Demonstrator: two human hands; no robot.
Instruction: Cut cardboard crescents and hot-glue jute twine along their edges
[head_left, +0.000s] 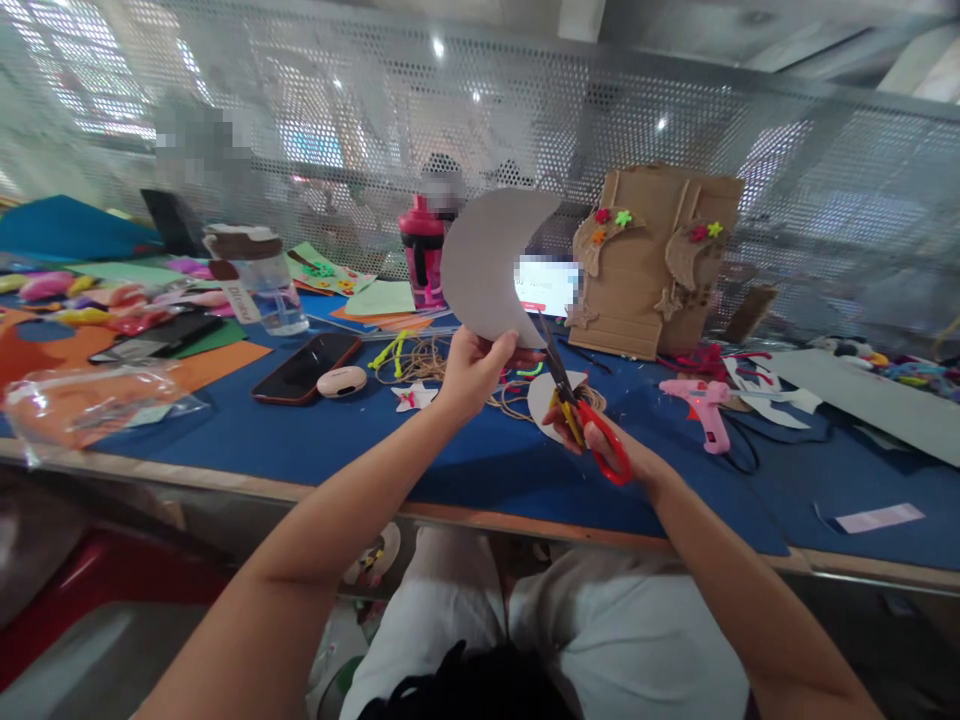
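Note:
My left hand (474, 370) is closed on the lower end of a grey crescent-shaped card (487, 262), holding it upright above the blue table (315, 450). My right hand (600, 440) grips red-and-yellow scissors (581, 410), fingers through the handles. The dark blades point up toward the bottom edge of the card, close to my left thumb. Under the hands lie a round paper piece (541, 395) and a tangle of twine (420, 362).
A cardboard model (652, 262) with crescents and small flowers stands behind. A pink glue gun (705, 410) lies at right. A phone (306, 367), earbud case (342, 381), clear jar (262, 280) and pink bottle (422, 250) are at left. Mesh wall behind.

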